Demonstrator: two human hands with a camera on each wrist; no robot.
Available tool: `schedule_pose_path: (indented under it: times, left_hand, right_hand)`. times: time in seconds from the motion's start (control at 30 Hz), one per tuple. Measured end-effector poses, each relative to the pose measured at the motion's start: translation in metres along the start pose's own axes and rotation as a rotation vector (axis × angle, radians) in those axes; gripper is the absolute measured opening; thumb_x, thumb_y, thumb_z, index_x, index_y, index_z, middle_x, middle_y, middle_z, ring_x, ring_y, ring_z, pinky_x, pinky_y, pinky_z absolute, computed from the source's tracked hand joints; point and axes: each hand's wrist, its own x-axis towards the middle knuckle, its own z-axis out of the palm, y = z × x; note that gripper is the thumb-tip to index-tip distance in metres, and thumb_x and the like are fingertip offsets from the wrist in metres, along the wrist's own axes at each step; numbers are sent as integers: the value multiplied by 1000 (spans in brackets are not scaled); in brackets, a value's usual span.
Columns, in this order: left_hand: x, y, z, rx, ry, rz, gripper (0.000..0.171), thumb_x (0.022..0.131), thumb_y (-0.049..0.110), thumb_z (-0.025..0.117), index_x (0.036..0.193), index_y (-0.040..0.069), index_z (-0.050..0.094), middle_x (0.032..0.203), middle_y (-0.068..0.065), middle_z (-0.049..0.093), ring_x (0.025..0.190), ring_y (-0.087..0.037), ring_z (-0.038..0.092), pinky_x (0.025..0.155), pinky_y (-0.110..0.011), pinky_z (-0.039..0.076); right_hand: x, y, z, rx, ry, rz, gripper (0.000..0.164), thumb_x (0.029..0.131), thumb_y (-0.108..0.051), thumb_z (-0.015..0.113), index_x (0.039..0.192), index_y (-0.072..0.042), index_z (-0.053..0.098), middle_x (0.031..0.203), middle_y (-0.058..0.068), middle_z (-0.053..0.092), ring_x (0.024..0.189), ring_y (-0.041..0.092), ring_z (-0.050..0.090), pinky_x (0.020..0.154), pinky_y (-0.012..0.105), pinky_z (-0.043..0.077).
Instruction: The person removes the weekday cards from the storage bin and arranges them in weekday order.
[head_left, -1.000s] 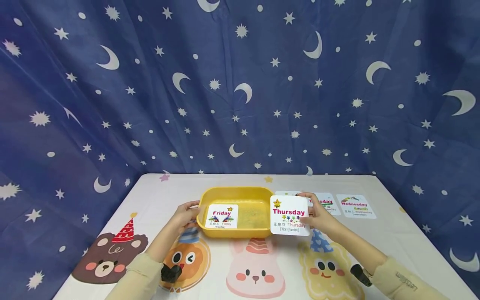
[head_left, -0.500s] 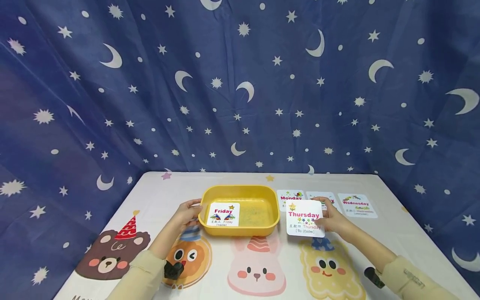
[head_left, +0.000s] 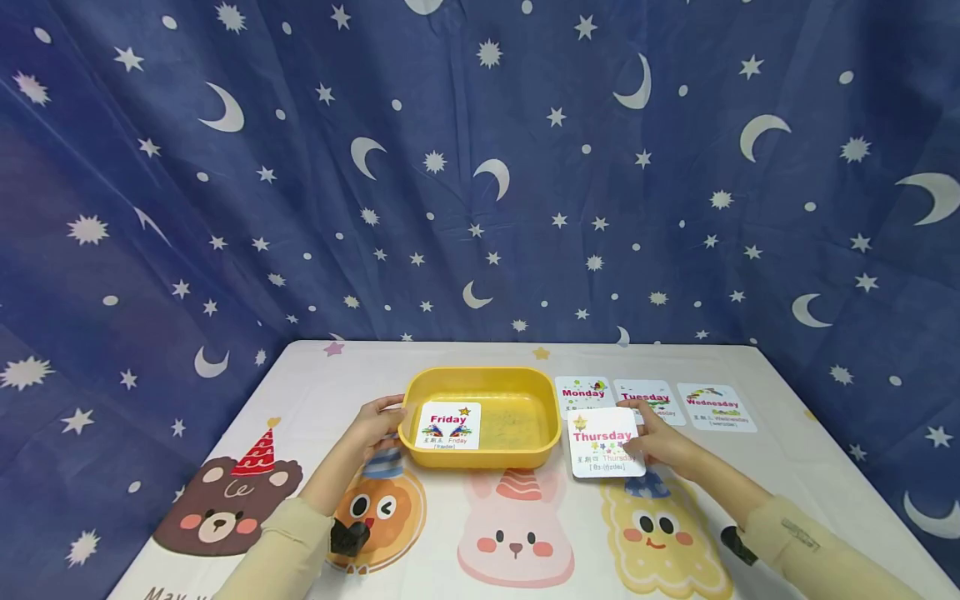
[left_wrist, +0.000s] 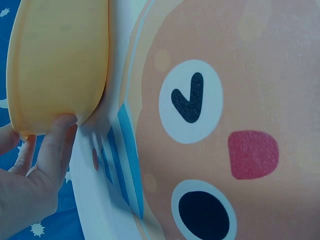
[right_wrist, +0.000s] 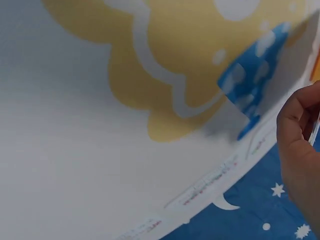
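My left hand point(head_left: 377, 427) holds the left end of a yellow plastic tray point(head_left: 480, 460); in the left wrist view, fingertips curl against the end of the tray point(left_wrist: 60, 65). Inside the tray's left half lies a white "Friday" card point(head_left: 448, 426). Right of the tray, my right hand point(head_left: 660, 437) pinches a white "Thursday" card point(head_left: 604, 446) by its right edge, low over the table and face up. The card's lower left edge casts a dark shadow. In the right wrist view, the right hand point(right_wrist: 300, 135) is at the right border, its fingertips partly cut off.
Behind the held card, a row holds a "Monday" card point(head_left: 582, 392), partly covered, a "Tuesday" card point(head_left: 649, 400) and a "Wednesday" card point(head_left: 716, 407). The white tablecloth point(head_left: 352, 375) bears cartoon prints. A blue star-and-moon curtain point(head_left: 480, 208) stands behind the table.
My right hand has carried the "Thursday" card from over the tray's right rim rightward, then lowered it toward the table. The "Monday" card shows more now. My left hand stays at the tray.
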Motion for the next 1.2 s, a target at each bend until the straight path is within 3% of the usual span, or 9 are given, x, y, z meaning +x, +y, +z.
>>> schedule_pose_path:
  times: [0.33,0.53,0.8,0.97,1.2]
  left_hand:
    - [2,-1,2,7,2,-2,45,98,8,46,141,-1,37,134,-30,46,86,-16,65,67,-28,60]
    - [2,-2,3,4,-2,-8,45,98,7,46,141,-2,37,133,-30,46,86,-17,65,68,-29,60]
    - [2,-1,1,2,3,-7,45,98,8,46,140,-1,37,134,-30,46,91,-20,65,70,-30,60]
    - [2,0,0,-1,4,-10,44,98,8,46,141,-1,37,135,-30,46,94,-22,64,71,-30,60]
    - [2,-1,0,4,2,-8,44,98,8,46,141,-1,37,134,-30,46,90,-20,65,69,-29,59]
  right_hand:
    - [13,20,6,15,-14,62,72,80,8,53,140,-4,14,102,20,60,78,20,65,66,34,56]
    - [11,20,10,-44,5,76,70,82,5,58,138,0,16,98,20,61,74,19,64,62,31,55]
    - [12,17,16,-315,155,84,72,79,-1,69,139,6,30,86,16,56,66,18,58,54,26,51]
    - [12,13,19,-464,186,39,71,78,-1,70,138,11,33,85,16,60,63,16,57,51,24,49]
    - [12,13,25,-667,227,-70,65,74,1,72,130,14,42,99,26,63,80,25,62,73,39,56]
